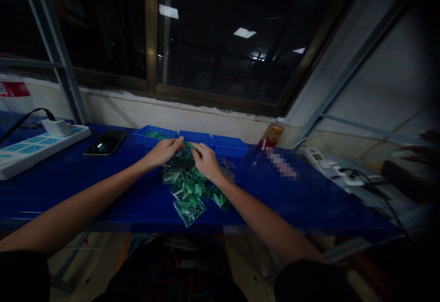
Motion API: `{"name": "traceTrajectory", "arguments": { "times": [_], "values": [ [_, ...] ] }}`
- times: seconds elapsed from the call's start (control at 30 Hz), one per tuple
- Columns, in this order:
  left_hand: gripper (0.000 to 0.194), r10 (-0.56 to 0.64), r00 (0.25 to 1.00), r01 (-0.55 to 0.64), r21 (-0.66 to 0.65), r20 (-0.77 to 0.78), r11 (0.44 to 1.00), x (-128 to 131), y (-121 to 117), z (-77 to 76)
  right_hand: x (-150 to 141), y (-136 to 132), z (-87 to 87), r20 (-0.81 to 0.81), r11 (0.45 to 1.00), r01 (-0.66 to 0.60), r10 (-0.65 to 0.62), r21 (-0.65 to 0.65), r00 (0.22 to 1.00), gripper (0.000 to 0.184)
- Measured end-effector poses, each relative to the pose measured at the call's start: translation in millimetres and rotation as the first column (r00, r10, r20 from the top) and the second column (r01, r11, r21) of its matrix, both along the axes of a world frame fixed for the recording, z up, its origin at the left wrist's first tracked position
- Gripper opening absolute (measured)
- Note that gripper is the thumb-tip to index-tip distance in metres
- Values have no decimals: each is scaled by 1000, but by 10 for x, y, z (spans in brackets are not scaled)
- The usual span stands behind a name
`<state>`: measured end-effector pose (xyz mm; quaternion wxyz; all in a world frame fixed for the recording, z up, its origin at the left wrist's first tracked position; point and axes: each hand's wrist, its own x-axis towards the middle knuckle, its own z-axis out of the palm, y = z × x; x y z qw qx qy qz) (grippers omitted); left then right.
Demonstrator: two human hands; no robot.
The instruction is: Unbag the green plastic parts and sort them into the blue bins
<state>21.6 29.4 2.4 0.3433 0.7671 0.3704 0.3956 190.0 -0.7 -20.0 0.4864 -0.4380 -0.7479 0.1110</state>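
Both of my hands meet over a pile of small clear bags [187, 187] with green and pale strip-like pieces in them. My left hand [165, 151] is closed, thumb and fingers pinching the left end of a small green packet [189, 145]. On the packet's other end, the fingers of my right hand [207, 161] are also closed. The packet looks narrow; its exact make-up is too small and dark to tell. Just behind my hands stand blue plastic trays: a left one [137, 136] with green pieces inside, a middle one [202, 136] and a right one [231, 145].
A phone [106, 142] lies on the blue table [137, 201] at the left, beside a white power strip [44, 148] with a plugged-in adapter [57, 127]. An orange-red carton [271, 137] stands at the back right. Another power strip [321, 162] with cables lies farther right.
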Motion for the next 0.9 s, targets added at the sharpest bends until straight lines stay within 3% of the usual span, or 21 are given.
{"name": "traceTrajectory", "arguments": {
  "times": [0.07,0.13,0.33,0.5,0.63,0.7,0.77,0.83,0.9],
  "values": [
    [55,10,996,9,-221,83,975,-1,26,-10,-1,-20,6,165,996,25,-39,84,986,32],
    [50,9,991,35,-332,130,943,-2,38,-24,-3,-26,4,231,994,33,-57,105,971,38],
    [19,8,982,53,-323,187,945,-25,53,-41,-9,-28,8,253,993,-53,25,102,967,56],
    [14,115,975,-85,-157,190,984,-76,126,-53,-53,-55,4,236,997,-16,-3,76,972,43],
    [12,158,976,-172,90,151,981,-93,92,-31,-82,-29,10,19,994,66,-65,-88,998,24],
    [15,119,992,-122,296,30,947,-72,35,-30,-83,-5,15,-109,973,33,-59,-229,992,38],
    [20,53,992,5,446,-118,895,-38,-23,-45,-79,17,13,-255,932,-39,-58,-360,965,48],
    [23,-11,979,112,489,-205,865,-2,-62,-69,-71,37,8,-378,900,-83,-95,-427,921,47],
    [24,-45,968,167,502,-246,848,21,-77,-89,-53,58,12,-419,906,-57,-138,-420,897,38]
  ]
}}
